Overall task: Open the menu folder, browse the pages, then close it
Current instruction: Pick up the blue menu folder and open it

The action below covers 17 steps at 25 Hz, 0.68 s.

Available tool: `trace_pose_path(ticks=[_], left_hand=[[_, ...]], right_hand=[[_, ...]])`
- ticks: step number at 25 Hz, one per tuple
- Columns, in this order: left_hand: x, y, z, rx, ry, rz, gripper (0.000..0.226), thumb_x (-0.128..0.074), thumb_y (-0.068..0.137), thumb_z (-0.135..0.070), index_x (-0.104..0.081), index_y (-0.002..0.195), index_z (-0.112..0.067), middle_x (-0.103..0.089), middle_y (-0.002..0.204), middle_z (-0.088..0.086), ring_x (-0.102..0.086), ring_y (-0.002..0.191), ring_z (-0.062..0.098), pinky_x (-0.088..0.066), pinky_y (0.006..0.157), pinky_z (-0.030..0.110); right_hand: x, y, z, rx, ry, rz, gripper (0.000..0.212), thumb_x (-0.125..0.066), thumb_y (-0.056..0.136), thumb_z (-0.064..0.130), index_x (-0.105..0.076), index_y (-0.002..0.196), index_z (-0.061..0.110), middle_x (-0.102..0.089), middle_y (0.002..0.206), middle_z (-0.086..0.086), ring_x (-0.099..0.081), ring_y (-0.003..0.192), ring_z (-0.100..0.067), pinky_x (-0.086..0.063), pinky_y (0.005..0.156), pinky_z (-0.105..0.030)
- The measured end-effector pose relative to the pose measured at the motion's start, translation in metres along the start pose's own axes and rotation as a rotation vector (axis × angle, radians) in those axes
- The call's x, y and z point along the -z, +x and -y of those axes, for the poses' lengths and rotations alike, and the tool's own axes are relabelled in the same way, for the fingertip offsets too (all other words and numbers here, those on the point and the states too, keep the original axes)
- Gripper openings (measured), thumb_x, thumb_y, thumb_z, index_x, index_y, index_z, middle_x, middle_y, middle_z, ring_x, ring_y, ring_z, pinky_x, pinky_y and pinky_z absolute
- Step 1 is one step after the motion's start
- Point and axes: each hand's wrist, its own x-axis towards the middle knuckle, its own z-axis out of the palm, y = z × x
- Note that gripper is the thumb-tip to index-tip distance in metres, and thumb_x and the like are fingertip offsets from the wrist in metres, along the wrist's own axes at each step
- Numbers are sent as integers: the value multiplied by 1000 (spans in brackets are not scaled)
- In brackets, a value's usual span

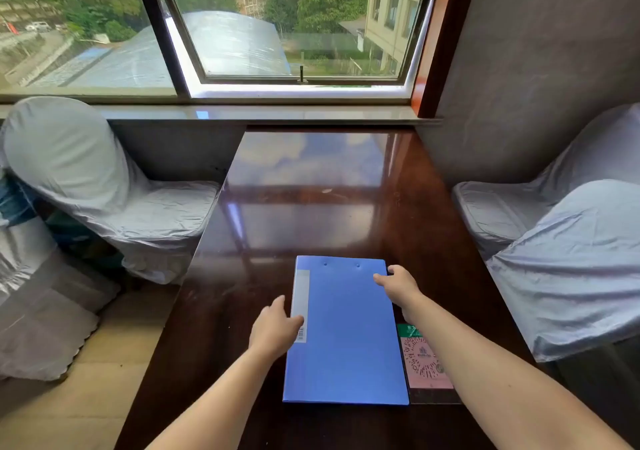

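A blue menu folder [346, 338] lies closed and flat on the dark wooden table [311, 207], near the front edge, its white-labelled spine on the left. My left hand [275, 326] rests on the spine side, with the thumb over the label. My right hand [398, 283] touches the folder's upper right edge, thumb on the cover and fingers curled over the edge. Neither hand has lifted the cover.
A pink and green QR-code card [424, 359] lies on the table just right of the folder, partly under my right forearm. Grey-covered chairs stand on the left [86, 179] and right [571, 252]. A window sill [256, 111] runs along the far end.
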Motion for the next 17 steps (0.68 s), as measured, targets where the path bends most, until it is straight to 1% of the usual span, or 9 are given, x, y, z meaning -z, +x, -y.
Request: trace_pose_path(ticks=[2, 4, 5, 6, 8, 10, 13, 16, 17], left_hand=[[-11, 4, 4, 119, -133, 62, 71, -59, 88, -31, -32, 151, -12, -46, 151, 11, -47, 134, 29, -42, 101, 38], [-22, 4, 10, 244, -258, 138, 59, -61, 86, -31, -46, 139, -11, -59, 130, 9, -58, 113, 29, -47, 83, 37], [-27, 5, 12, 268, -311, 151, 41, -61, 83, -31, -57, 119, -12, -62, 108, 7, -60, 93, 26, -46, 72, 34], [-30, 6, 12, 286, -328, 148, 19, -61, 81, -30, -56, 93, -15, -58, 90, 5, -55, 76, 22, -41, 65, 32], [-33, 12, 10, 312, -377, 120, 23, -60, 82, -23, -42, 69, -20, -48, 71, 3, -44, 61, 20, -34, 59, 31], [-33, 17, 7, 359, -408, 111, 24, -62, 83, -19, -45, 69, -12, -48, 70, 3, -45, 62, 21, -34, 58, 31], [-34, 25, 10, 417, -552, 111, 27, -70, 84, -24, -60, 92, -1, -67, 94, 12, -65, 86, 29, -48, 70, 37], [-31, 24, 16, 425, -729, 127, 30, -75, 85, -24, -64, 91, 4, -74, 93, 19, -72, 77, 33, -54, 59, 35], [-30, 22, 17, 415, -805, 143, 28, -72, 88, -21, -66, 91, 6, -76, 90, 22, -74, 75, 37, -59, 59, 39]], right_hand=[[1, 5, -2, -54, -16, -45, 45, -56, 99, 21, -44, 137, -2, -54, 138, -20, -55, 124, -37, -47, 98, -47], [0, 15, -12, -97, -23, -57, 36, -54, 100, 20, -49, 127, -3, -56, 130, -22, -56, 119, -37, -44, 87, -41], [-1, 19, -16, -113, -22, -45, 29, -54, 100, 21, -52, 118, -2, -58, 121, -21, -59, 111, -36, -42, 80, -39], [-3, 21, -18, -130, -17, -42, 23, -54, 99, 21, -53, 107, 0, -59, 114, -19, -60, 102, -34, -40, 76, -39], [-5, 26, -21, -143, -1, -44, 24, -55, 99, 22, -53, 100, -1, -63, 109, -19, -60, 90, -31, -44, 74, -41], [-6, 31, -23, -150, 26, -42, 23, -58, 98, 21, -56, 99, -1, -65, 113, -21, -62, 92, -32, -52, 84, -46], [-3, 39, -25, -175, 71, -4, 24, -63, 96, 17, -59, 100, -7, -66, 115, -23, -65, 102, -36, -53, 96, -54], [3, 39, -19, -145, 73, 32, 34, -67, 94, 11, -59, 104, -20, -62, 119, -38, -66, 93, -35, -51, 76, -40], [4, 38, -16, -113, 88, 48, 32, -67, 93, 9, -60, 105, -19, -63, 119, -35, -69, 88, -34, -47, 70, -35]])
